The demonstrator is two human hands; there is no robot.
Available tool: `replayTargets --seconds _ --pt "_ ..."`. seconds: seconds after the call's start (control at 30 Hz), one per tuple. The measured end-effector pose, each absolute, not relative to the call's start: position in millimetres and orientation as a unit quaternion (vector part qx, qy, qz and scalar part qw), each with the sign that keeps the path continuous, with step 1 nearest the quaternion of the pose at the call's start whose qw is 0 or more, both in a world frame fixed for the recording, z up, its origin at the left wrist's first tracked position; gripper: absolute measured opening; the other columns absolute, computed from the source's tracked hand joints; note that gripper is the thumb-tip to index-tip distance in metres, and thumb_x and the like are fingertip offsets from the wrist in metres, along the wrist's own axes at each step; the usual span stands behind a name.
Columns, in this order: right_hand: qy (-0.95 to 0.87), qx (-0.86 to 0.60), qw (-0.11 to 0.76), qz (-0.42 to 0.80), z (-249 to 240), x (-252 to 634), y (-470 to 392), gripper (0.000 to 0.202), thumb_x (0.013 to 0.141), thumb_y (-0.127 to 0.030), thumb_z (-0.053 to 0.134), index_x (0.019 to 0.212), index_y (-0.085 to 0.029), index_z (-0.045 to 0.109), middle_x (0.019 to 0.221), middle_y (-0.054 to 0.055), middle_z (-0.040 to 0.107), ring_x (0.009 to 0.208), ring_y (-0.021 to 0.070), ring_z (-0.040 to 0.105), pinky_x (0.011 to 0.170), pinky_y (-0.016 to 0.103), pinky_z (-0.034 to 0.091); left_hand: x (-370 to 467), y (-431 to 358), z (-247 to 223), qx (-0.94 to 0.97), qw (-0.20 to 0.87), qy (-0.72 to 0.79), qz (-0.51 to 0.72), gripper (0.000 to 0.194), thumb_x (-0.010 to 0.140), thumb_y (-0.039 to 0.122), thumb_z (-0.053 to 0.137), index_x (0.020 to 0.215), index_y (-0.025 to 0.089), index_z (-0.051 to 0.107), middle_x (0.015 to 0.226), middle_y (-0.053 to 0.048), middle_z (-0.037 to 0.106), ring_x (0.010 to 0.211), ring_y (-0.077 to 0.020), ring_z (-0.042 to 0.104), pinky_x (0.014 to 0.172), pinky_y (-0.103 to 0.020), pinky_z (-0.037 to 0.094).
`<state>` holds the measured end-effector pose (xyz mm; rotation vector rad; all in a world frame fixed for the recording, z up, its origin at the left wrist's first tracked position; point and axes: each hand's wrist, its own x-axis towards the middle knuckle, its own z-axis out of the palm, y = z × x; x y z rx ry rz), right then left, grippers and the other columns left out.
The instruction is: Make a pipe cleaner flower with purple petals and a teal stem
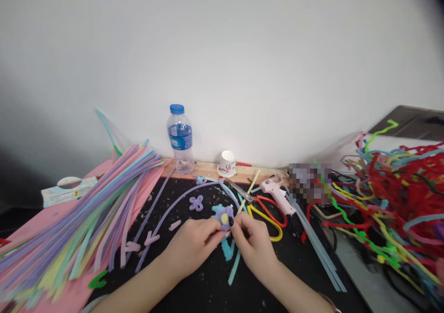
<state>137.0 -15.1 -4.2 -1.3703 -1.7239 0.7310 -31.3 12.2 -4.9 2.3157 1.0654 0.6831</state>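
Observation:
Between both hands sits a purple pipe-cleaner flower (219, 213) with a pale yellow centre and fuzzy turquoise pieces behind it. My left hand (194, 241) pinches it from the left, thumb and forefinger closed. From the right, my right hand (255, 241) has its fingertips closed on the flower's edge. A small shiny black spot shows at those fingertips; I cannot tell what it is. A turquoise fuzzy piece (227, 249) hangs below the flower. Just beyond the hands lies a looped purple flower shape (196, 203), and scissors (268, 209) with red and yellow handles lie to the right.
A fan of pastel pipe cleaners (90, 215) covers the left side. At the back stand a water bottle (180, 139) and a paper cup (227, 164). A pink glue gun (279, 195) lies right of the scissors, near a tangled heap of bright pipe cleaners (402, 197).

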Motion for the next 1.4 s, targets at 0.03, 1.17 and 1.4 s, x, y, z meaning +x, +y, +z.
replayTargets --seconds 0.03,1.17,1.4 --pt "-0.691 -0.535 0.395 0.285 -4.0 137.1 -15.0 0.028 0.088 -0.023 0.043 0.061 -0.02 0.035 0.054 -0.006 0.033 0.049 0.0097 0.033 0.048 0.022 0.025 -31.7 12.3 -5.7 0.861 0.233 0.385 0.24 0.02 0.089 0.024 0.048 0.071 0.018 0.055 0.064 0.002 0.062 0.059 -0.0125 0.06 0.055 -0.022 0.037" --pt "-0.496 -0.468 0.524 0.511 -7.6 150.1 7.9 0.015 0.081 -0.034 0.06 0.081 -0.02 0.052 0.058 -0.003 0.061 0.052 0.0132 0.061 0.051 0.024 0.051 -32.4 19.6 6.9 0.782 0.274 0.539 0.152 0.019 0.074 0.04 0.061 0.077 0.022 0.055 0.083 0.001 0.058 0.073 -0.0197 0.057 0.061 -0.028 0.036" --pt "-0.445 -0.434 0.55 0.559 -3.8 150.9 9.1 0.015 0.077 -0.028 0.066 0.084 -0.019 0.055 0.067 -0.004 0.058 0.058 0.0128 0.064 0.052 0.023 0.054 -33.9 27.8 -4.6 0.711 0.383 0.55 0.213 0.023 0.068 0.038 0.066 0.075 0.019 0.056 0.069 0.002 0.058 0.06 -0.0166 0.053 0.055 -0.026 0.036"
